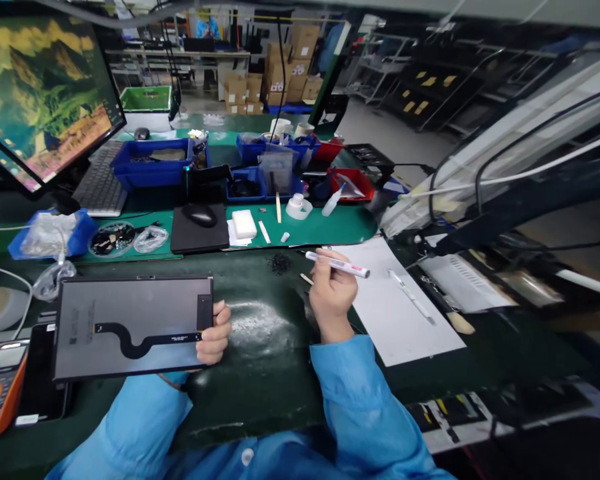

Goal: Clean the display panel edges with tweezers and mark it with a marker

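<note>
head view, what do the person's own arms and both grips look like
The left sleeve and right sleeve are bright blue, long and loose, of creased cloth with wide cuffs; no markings show on them. The left grip and right grip are bare hands without gloves.

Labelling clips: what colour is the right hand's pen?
The pen is mostly white; head view.
</note>
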Demonstrator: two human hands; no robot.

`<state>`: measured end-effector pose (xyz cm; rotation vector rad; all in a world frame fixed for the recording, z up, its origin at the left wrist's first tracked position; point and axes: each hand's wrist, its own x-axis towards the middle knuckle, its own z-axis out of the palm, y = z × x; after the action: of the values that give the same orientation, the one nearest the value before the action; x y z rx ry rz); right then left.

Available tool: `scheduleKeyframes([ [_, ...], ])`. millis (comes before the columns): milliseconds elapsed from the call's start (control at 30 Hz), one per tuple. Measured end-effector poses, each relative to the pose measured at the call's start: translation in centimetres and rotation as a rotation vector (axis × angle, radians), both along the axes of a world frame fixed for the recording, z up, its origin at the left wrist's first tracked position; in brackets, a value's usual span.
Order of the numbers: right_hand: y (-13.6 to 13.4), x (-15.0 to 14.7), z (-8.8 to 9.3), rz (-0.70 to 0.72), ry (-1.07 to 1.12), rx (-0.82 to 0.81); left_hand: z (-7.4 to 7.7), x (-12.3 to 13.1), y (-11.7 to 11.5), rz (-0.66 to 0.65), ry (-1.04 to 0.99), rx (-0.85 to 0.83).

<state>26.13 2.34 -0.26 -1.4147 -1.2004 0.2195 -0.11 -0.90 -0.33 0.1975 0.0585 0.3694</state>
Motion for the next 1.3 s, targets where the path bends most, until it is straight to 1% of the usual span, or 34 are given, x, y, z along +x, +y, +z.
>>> scheduleKeyframes([
  [133, -0.2, 0.1, 0.1, 0.025, -0.002, -0.01, 0.0, 0.0, -0.1, 0.017, 0.012, -0.003],
  [267, -0.3, 0.1, 0.2, -0.008, 0.013, 0.001, -0.2, 0.1, -0.1, 0.003, -0.002, 0.009],
  [367, -0.3, 0.1, 0.2, 0.027, 0.003, -0.031, -0.2, 0.1, 0.1, 0.0, -0.006, 0.016],
  [500, -0.3, 0.2, 0.2, -0.011, 0.03, -0.017, 0.0, 0.0, 0.1, -0.012, -0.011, 0.026],
  [600, -0.3, 0.2, 0.4, 0.032, 0.046, -0.042, 0.0, 0.0, 0.2, -0.003, -0.011, 0.019],
  [667, -0.3, 0.2, 0.6, 0.022, 0.081, -0.031, 0.1, 0.0, 0.1, -0.007, -0.007, 0.017],
  [733, -0.4, 0.0, 0.8, 0.007, 0.135, -0.02, 0.2, 0.0, 0.1, -0.011, 0.002, 0.015],
  [833, -0.5, -0.3, 1.3, 0.049, 0.237, -0.031, 0.4, -0.1, -0.1, 0.011, 0.018, 0.005],
  [1000, -0.9, -0.8, 2.7, 0.054, 0.513, 0.065, 0.5, -0.3, -0.3, 0.011, 0.018, 0.016],
  [1167, -1.0, -0.4, 4.0, 0.134, 0.774, 0.06, 0.1, -0.5, 0.2, -0.047, -0.025, 0.047],
  [1300, -1.1, -0.1, 4.3, 0.181, 0.906, 0.033, -0.1, -0.5, 0.7, -0.09, -0.036, 0.048],
])
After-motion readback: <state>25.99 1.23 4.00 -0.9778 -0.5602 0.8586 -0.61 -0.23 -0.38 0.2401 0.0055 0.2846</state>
